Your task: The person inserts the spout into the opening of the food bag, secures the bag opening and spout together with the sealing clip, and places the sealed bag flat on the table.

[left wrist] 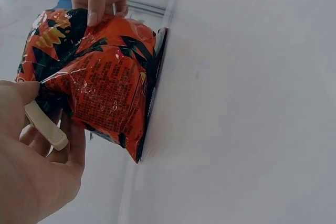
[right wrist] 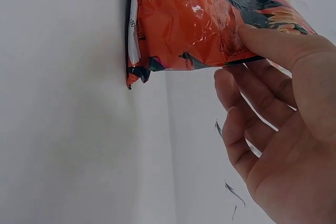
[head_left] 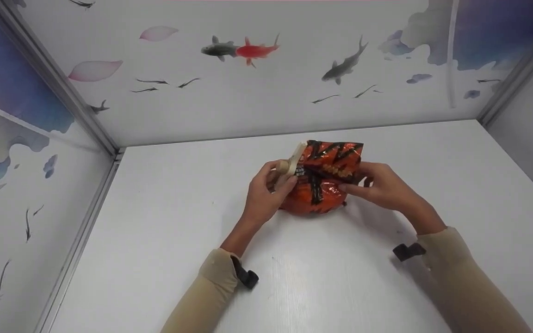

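Note:
An orange and black snack bag (head_left: 315, 196) stands on the white table, its printed top (head_left: 336, 157) folded over. At its left edge is a cream bag clip (head_left: 297, 158) with a round knob. My left hand (head_left: 266, 192) holds the clip against the bag, thumb in front and fingers curled behind, as the left wrist view shows with the clip (left wrist: 47, 127) between them. My right hand (head_left: 382, 187) pinches the bag's right side. In the right wrist view the thumb (right wrist: 273, 45) lies on the front of the bag (right wrist: 178, 24), with fingertips behind it.
The white table (head_left: 192, 231) meets a back wall (head_left: 275, 101) painted with fish and petals. Side panels with metal posts (head_left: 95, 125) stand at left and right. Black straps (head_left: 248, 279) are at both sleeve cuffs.

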`<state>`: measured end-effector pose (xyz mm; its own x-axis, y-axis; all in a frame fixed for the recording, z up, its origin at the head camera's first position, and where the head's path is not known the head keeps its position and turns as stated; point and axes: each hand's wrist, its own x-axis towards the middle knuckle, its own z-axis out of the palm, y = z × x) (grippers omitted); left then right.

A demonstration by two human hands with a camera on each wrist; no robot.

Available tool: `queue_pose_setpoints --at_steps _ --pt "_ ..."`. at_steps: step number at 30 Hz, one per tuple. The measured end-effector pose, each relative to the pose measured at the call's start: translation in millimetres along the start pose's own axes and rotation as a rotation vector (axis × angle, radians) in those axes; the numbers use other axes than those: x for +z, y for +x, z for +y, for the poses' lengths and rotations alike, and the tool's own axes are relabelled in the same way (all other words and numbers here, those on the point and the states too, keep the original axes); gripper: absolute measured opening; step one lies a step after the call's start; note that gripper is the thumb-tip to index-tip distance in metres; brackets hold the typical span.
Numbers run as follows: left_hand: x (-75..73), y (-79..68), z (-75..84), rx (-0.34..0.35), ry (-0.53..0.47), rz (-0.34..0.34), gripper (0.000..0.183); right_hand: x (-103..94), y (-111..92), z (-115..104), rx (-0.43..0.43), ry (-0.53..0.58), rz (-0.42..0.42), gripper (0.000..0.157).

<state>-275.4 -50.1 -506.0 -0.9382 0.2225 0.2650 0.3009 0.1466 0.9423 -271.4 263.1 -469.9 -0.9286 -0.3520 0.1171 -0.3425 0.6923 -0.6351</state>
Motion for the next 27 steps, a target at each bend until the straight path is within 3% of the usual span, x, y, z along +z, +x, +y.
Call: queue_pose_setpoints --at_steps 7,12,21,27 --pt "-1.3 0.3 -0.9 -0.016 0.065 -0.045 0.048 0.7 0.0 3.2 0.020 -0.001 -0.034 0.042" --pt "-2.1 1.5 -1.3 -0.013 0.087 -0.034 0.046 2.2 -0.4 3.0 0.004 0.011 -0.009 0.034" --pt "-3.7 1.8 3.1 0.019 0.018 -0.022 0.045 3.5 -1.2 3.1 -0.036 0.037 0.063 0.019" --pt "-5.0 2.1 5.6 -0.025 -0.021 -0.019 0.047 5.8 0.2 4.2 -0.024 0.059 0.081 0.013"
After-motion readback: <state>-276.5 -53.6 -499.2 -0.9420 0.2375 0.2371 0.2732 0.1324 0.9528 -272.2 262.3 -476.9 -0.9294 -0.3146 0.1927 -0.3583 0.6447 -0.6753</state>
